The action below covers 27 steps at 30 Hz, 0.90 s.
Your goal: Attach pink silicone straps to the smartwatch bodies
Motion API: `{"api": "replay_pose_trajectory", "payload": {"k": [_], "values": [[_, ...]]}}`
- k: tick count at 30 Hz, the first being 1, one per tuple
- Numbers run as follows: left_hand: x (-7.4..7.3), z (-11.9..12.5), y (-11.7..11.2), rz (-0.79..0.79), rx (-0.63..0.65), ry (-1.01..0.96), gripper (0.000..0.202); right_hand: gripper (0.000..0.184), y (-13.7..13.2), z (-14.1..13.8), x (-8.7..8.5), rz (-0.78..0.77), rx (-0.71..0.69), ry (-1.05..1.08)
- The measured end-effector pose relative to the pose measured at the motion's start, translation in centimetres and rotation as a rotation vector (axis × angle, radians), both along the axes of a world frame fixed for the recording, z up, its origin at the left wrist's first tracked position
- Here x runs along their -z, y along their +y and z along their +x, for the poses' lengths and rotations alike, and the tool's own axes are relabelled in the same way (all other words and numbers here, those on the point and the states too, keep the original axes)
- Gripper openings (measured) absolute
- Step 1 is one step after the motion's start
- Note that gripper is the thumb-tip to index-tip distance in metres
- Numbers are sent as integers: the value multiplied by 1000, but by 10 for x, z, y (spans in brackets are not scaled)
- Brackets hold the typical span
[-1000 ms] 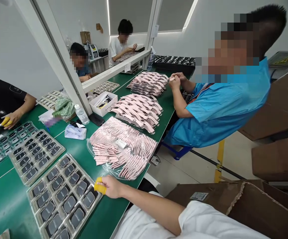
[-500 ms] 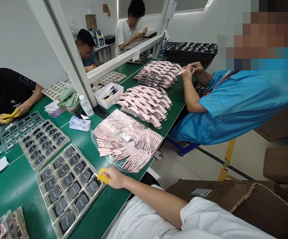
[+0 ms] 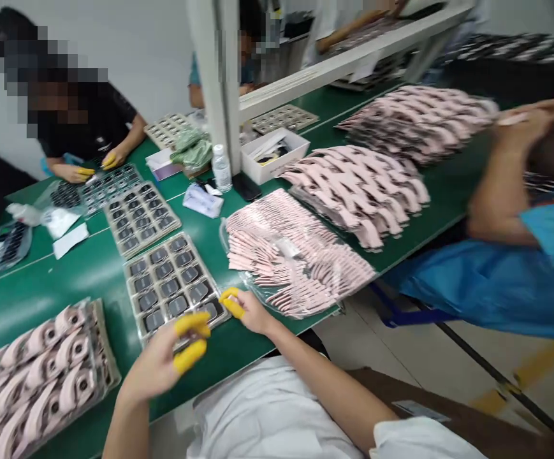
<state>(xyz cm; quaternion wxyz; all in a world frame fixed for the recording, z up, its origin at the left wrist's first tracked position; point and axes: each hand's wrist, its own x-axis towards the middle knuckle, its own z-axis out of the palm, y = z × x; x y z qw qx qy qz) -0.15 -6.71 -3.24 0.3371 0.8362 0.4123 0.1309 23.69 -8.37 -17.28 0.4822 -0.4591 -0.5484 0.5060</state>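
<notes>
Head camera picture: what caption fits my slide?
Left hand and right hand, in yellow finger covers, reach over a tray of black watches beside pink straps.

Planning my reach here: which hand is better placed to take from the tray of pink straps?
Probably the left hand: it is raised right beside the tray of pink straps. The right hand sits farther off, past the tray of dark watches, at that tray's right corner.
</notes>
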Motion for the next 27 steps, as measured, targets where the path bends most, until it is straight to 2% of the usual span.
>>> {"api": "replay_pose_trajectory", "payload": {"k": [2,5,7,9,11,16,20,27], "values": [[10,6,26,78,-108,10,36,55,-1,1,2,-2,-31,0],[32,25,87,269,-277,138,34,59,-3,3,1,16,-69,-7],[44,39,125,318,-316,378,36,60,-5,4,0,27,-80,-19],[54,50,152,319,-346,453,34,61,-7,5,-2,32,-87,-33],[61,56,167,315,-357,507,29,60,-8,6,-2,37,-91,-44],[73,58,184,331,-359,569,27,60,-10,6,-1,57,-100,-50],[75,56,186,330,-388,522,25,63,-11,7,0,67,-119,-64],[78,48,150,256,-555,308,23,58,-14,7,9,60,-118,-83]]}}
